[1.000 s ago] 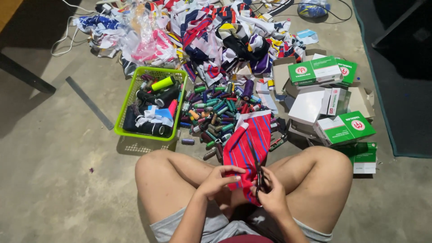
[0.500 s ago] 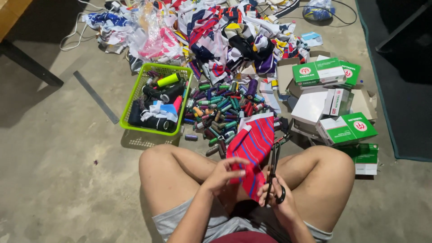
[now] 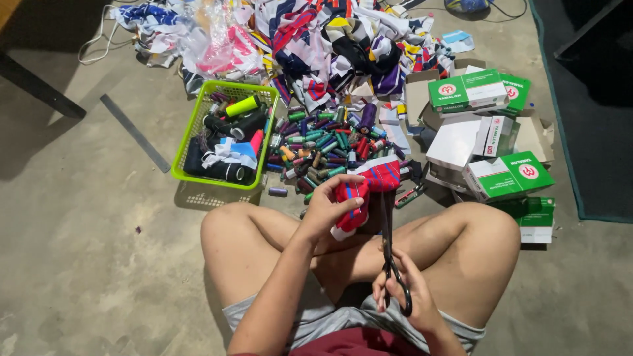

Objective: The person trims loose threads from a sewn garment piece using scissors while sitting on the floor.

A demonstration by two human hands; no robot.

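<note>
The left hand (image 3: 326, 207) now bunches the red striped cloth (image 3: 362, 191) above the knees, raised from the lap where it lay flat a second ago, while the right hand (image 3: 402, 296) grips black scissors (image 3: 390, 257) (blades upright) touching it.

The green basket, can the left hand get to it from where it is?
Probably yes. The green basket sits on the floor just ahead of the left knee, with nothing between. But the left hand is gripping the red striped cloth, so it would have to let go first.
</note>
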